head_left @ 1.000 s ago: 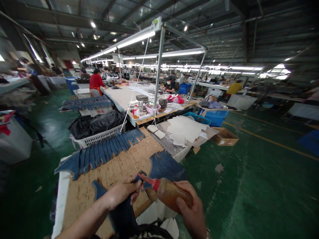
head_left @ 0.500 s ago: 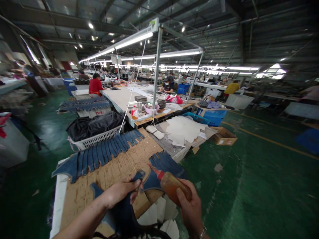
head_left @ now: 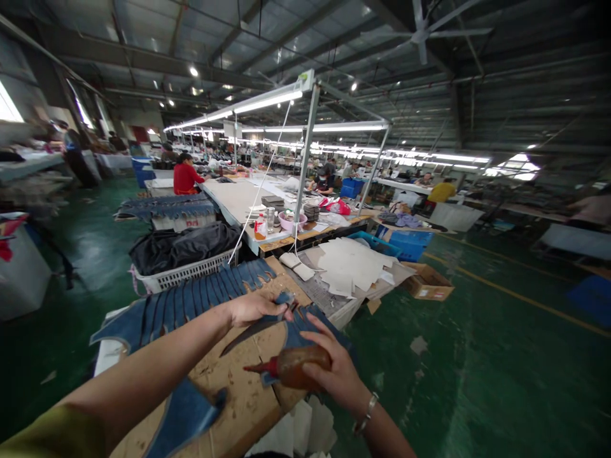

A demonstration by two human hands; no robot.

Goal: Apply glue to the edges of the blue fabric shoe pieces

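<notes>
My left hand (head_left: 252, 310) pinches the end of a blue leather piece (head_left: 244, 337), held over the cardboard-topped table (head_left: 238, 397). In my right hand (head_left: 341, 369) lies a squeeze bottle (head_left: 301, 367) of amber liquid, tilted on its side with its red nozzle pointing left. The upper fingers of that hand reach out beside a stack of overlapped blue pieces (head_left: 305, 321). A separate blue leather piece (head_left: 184, 413) rests on the cardboard at the near left. Along the far side runs a row of overlapped blue pieces (head_left: 191, 299).
Pale sheets (head_left: 356, 264) cover a side table at the right. Behind the row stands a white basket (head_left: 186, 275) with black material. A pink bowl (head_left: 291, 221) sits on the long worktable. An open carton (head_left: 426, 281) is on the green floor. A person in red (head_left: 186, 175) sits farther off.
My left hand has moved up and forward with the blue piece, to beside the right stack. The bottle in my right hand has tipped to the left, and the view has shifted upward.
</notes>
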